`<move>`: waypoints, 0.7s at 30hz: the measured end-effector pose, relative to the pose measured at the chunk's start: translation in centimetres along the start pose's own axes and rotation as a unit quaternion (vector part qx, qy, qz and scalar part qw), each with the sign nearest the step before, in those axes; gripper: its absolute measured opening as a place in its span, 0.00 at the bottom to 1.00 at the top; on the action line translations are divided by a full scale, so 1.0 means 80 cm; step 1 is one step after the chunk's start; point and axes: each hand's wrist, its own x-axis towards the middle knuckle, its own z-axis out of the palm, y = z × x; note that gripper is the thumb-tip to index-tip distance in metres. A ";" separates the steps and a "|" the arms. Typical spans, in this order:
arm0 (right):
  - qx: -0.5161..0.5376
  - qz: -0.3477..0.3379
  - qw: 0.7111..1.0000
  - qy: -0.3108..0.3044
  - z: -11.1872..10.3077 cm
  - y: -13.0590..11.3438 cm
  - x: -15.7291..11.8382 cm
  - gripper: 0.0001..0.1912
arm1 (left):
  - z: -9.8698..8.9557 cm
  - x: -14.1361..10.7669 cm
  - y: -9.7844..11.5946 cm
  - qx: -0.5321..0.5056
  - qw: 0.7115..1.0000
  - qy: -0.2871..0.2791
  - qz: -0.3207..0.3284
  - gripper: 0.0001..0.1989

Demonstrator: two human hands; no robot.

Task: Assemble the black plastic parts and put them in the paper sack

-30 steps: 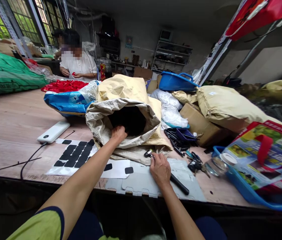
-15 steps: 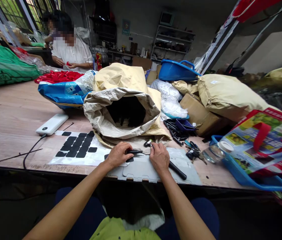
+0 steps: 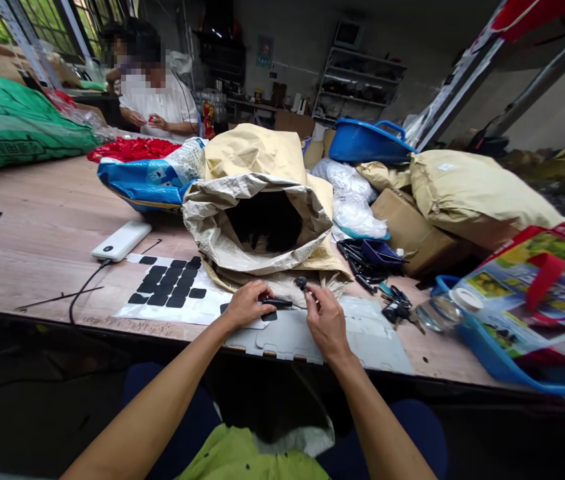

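My left hand (image 3: pixel 251 305) is closed on a slim black piece (image 3: pixel 278 303) above the grey board (image 3: pixel 372 333). My right hand (image 3: pixel 326 319) pinches a small tool with a round dark head (image 3: pixel 301 283), close to the tip of the black piece; its handle is mostly hidden by the hand. Behind both hands lies an open paper-like sack (image 3: pixel 212 227) with a dark inside. Several black rounded patches (image 3: pixel 165 287) lie in rows on a white sheet (image 3: pixel 129 310) to the left, and one more lies under my left hand.
A white power bank (image 3: pixel 122 241) with a cable is at the left. Loose black parts (image 3: pixel 357 263), keys (image 3: pixel 399 307), a clear bottle (image 3: pixel 439 313) and a blue tray (image 3: pixel 507 360) are at the right. A person in white (image 3: pixel 162 103) sits across the table.
The view has shifted, so the scene sits further right. My right hand has turned the tool, and the black handle seen lying beneath that hand no longer shows.
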 end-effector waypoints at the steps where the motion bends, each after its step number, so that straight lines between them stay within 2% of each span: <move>1: 0.018 -0.011 1.000 -0.019 0.000 -0.011 -0.004 0.17 | 0.001 0.000 0.000 -0.003 1.000 0.001 -0.003 0.09; 4: 0.037 -0.031 0.997 -0.064 0.002 -0.038 -0.013 0.16 | 0.002 0.002 -0.002 -0.006 1.000 -0.001 -0.012 0.08; 8: 0.039 -0.038 0.998 -0.039 0.004 -0.055 -0.016 0.17 | 0.002 0.003 -0.002 -0.012 1.000 -0.011 -0.013 0.08; 10: 0.030 -0.032 0.998 -0.044 0.006 -0.057 -0.016 0.18 | 0.001 0.003 -0.002 -0.010 1.000 -0.011 -0.014 0.08; 14: 0.002 -0.019 0.995 -0.099 0.008 -0.053 -0.016 0.17 | 0.001 0.003 0.001 0.011 1.000 -0.005 -0.022 0.07; 19: -0.008 -0.016 0.999 -0.043 -0.001 -0.050 -0.015 0.18 | 0.000 0.001 0.001 -0.011 1.000 -0.007 -0.018 0.08; 21: -0.025 -0.013 0.998 -0.056 -0.003 -0.049 -0.018 0.17 | 0.001 0.001 0.001 -0.010 1.000 -0.005 -0.023 0.09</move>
